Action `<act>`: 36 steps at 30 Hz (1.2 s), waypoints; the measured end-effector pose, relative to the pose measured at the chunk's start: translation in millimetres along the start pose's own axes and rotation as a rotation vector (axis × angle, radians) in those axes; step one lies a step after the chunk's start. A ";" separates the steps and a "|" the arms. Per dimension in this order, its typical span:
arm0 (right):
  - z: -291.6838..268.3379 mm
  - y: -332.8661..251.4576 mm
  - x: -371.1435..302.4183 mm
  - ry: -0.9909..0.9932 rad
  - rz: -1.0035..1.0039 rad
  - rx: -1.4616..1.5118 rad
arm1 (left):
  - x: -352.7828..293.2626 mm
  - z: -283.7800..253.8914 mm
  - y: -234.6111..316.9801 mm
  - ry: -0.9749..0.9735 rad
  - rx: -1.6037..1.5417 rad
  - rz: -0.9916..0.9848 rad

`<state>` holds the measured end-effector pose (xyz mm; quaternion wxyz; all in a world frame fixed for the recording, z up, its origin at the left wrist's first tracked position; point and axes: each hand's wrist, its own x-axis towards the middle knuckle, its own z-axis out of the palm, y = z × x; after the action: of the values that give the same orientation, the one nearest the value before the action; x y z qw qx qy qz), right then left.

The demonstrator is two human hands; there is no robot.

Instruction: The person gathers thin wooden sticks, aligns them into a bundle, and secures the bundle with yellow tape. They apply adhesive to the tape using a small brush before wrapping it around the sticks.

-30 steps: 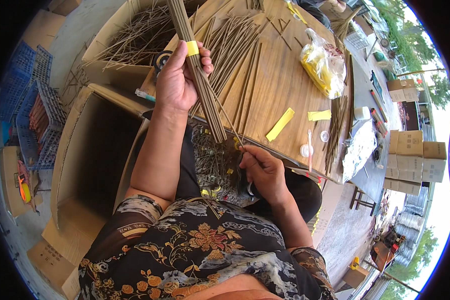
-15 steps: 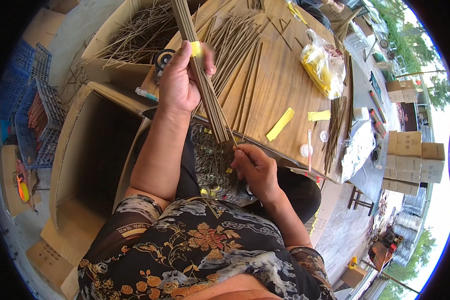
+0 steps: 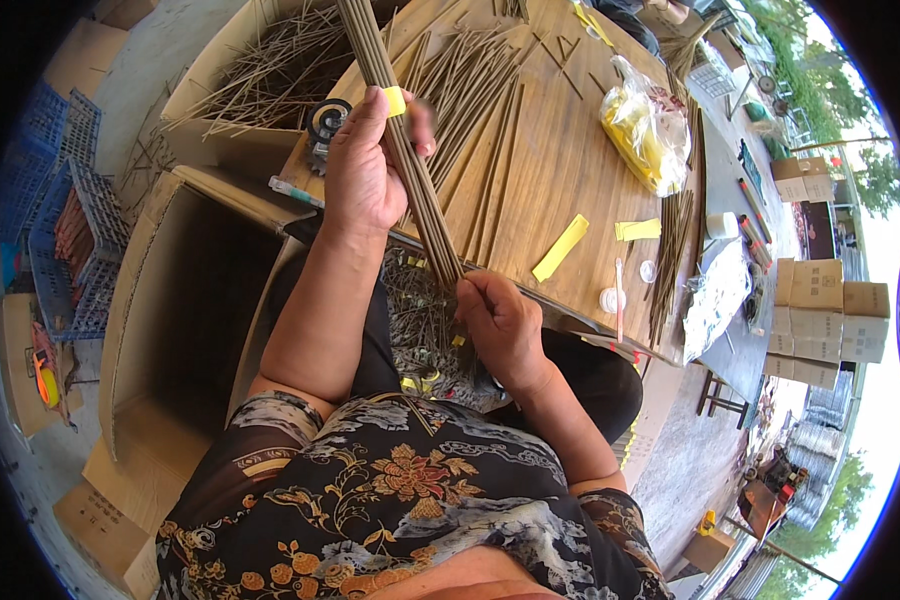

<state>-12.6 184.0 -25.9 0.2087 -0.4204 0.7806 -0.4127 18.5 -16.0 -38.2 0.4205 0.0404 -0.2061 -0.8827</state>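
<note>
My left hand [image 3: 363, 180] is closed round a slim bundle of brown incense sticks [image 3: 422, 195], held slanting over the near left edge of the table. A yellow paper band [image 3: 395, 101] circles the bundle at my thumb and fingertips. Closed in a pinch, my right hand [image 3: 505, 328] is at the bundle's lower end; its fingers hide the stick tips there. Many loose incense sticks [image 3: 460, 85] lie on the wooden table [image 3: 560, 150] beyond my left hand.
Yellow paper strips [image 3: 560, 248] and a plastic bag of yellow strips [image 3: 642, 135] lie on the table. A tape dispenser [image 3: 325, 122] sits at its left edge. Left of me are an open cardboard box [image 3: 135, 300], a box of loose sticks [image 3: 195, 150] and blue crates [image 3: 45, 230].
My right hand has moved slightly up and left, closing the gap to the bundle's lower end. The single stick that jutted out there no longer shows. My left hand has shifted slightly right.
</note>
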 end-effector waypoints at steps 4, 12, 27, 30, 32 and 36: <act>4.8 4.7 1.3 0.041 -0.052 0.027 | -5.4 9.4 0.1 0.015 -0.006 -0.004; 4.6 6.1 4.9 0.043 -0.066 0.011 | -6.0 8.6 -2.3 0.013 0.039 0.015; 2.0 -4.8 15.9 0.009 0.001 0.062 | -9.0 9.9 -4.2 0.003 0.035 -0.001; 3.6 -4.9 18.4 0.031 -0.057 0.021 | -9.3 10.3 -5.4 -0.005 0.058 0.002; 5.3 -6.7 20.3 0.065 -0.082 -0.002 | -9.2 9.1 -7.2 -0.013 0.047 0.005; 4.6 -15.0 29.1 0.125 -0.266 -0.243 | -6.5 7.0 -1.8 0.039 0.061 0.076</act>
<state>-18.6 153.1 -15.6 0.0511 -0.5156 0.7736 -0.3648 19.7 -7.7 -33.2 0.4561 0.0624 -0.2260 -0.8585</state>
